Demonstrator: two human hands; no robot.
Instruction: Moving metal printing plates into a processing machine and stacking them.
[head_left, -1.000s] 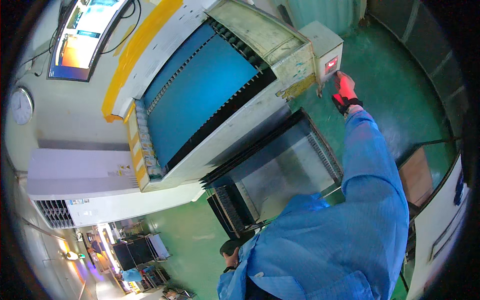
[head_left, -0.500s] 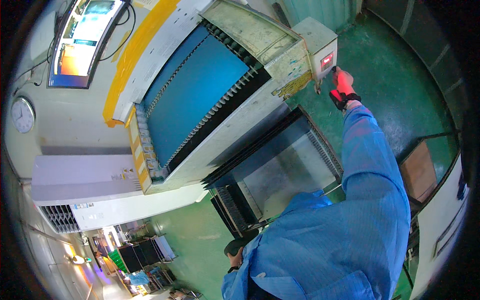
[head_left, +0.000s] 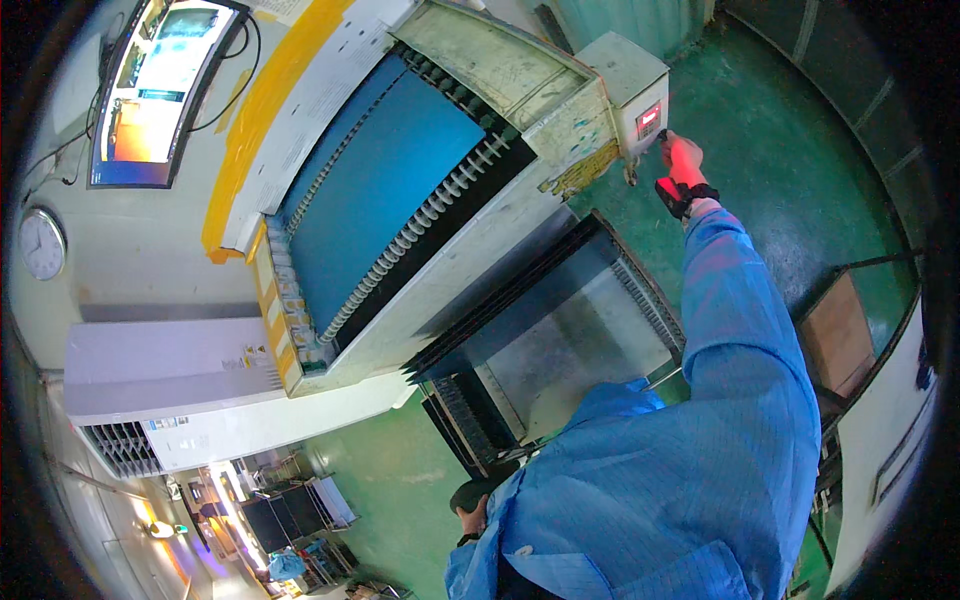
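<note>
At the right end of a roller conveyor (head_left: 570, 125), my right hand (head_left: 684, 160) is up against a small grey control box (head_left: 636, 90) with a red lit display. Its fingers are closed around a small black knob on the box's side, and a black band circles the wrist. My left hand (head_left: 472, 515) is low, close to my body, next to something dark. Its fingers are mostly hidden. A large blue panel (head_left: 390, 170) lies flat on the conveyor between rows of small wheels. Below it stands a black slotted rack (head_left: 640, 285) with a clear or grey sheet inside.
A lit monitor (head_left: 165, 90) and a round clock (head_left: 43, 243) are on the wall at left. A white cabinet unit (head_left: 170, 360) adjoins the conveyor. A brown board (head_left: 838, 335) stands at right on the green floor (head_left: 370, 480). Other racks are in the background.
The conveyor and control box sit slightly further left in view. My right hand stays at the box's side, and my left hand has hardly moved.
</note>
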